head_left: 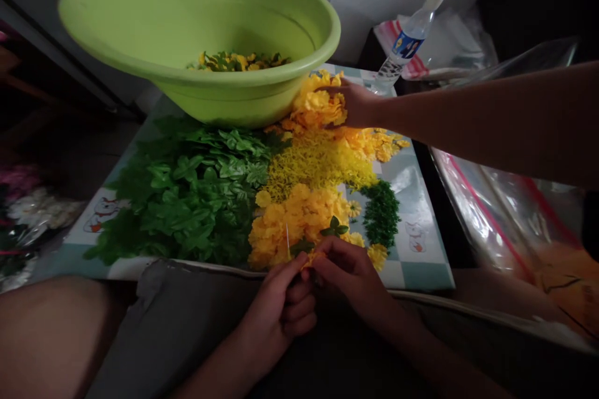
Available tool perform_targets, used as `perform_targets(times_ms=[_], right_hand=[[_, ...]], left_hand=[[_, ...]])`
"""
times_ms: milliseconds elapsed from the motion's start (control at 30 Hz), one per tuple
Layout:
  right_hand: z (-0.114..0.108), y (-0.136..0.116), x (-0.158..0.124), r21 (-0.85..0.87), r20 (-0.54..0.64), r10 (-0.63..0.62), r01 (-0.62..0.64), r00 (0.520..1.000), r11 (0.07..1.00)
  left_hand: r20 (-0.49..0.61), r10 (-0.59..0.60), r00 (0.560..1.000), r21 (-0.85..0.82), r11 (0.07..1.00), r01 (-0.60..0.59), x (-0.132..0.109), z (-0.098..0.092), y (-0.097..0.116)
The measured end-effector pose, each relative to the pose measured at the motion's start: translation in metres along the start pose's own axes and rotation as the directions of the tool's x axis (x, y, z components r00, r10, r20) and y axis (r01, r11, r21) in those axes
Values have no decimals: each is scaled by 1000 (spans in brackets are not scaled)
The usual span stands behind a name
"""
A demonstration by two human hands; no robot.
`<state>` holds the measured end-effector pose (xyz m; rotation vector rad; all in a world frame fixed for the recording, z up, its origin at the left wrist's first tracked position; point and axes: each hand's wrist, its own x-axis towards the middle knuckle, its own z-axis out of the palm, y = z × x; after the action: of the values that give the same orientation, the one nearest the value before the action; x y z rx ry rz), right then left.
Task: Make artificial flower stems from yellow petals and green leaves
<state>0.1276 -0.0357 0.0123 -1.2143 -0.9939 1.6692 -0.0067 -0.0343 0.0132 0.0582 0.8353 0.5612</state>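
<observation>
Pinching one small orange flower (315, 256) at the lower centre of the frame, my left hand (281, 300) and right hand (352, 269) have fingers (289, 270) nearly closed; light pressure should spare its petals.

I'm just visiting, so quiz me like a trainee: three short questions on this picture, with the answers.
1. Which lies directly left of the yellow flowers on the table: (a) dark green clump, (b) broad leaves, (c) striped bags?
2. True or false: the bottle has a white cap.
3. How many hands show, and whose?

Key:
1. b
2. True
3. Three: the wearer's left hand and right hand, plus another person's hand.
</observation>
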Motion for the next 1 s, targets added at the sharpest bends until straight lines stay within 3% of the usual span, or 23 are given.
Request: perform_targets(times_ms=[333,500,667,833,1000], right_hand=[[0,6,7,50,-145,11,-3,989,999],[-1,10,9,30,-214,-18,25,977,999],[-1,11,6,-141,-143,-162,141,976,980],[-1,9,4,-339,-41,-397,362,917,869],[-3,7,3,-320,-5,-396,374,918,870]], left_hand=[[-107,108,988,4,994,-108,0,1,2],[-170,227,959,84,973,-216,-3,4,-1],[-194,344,919,226,927,-299,-1,3,-3],[-227,358,906,290,912,-288,3,1,-4],[-272,369,889,278,914,-294,2,3,-4]])
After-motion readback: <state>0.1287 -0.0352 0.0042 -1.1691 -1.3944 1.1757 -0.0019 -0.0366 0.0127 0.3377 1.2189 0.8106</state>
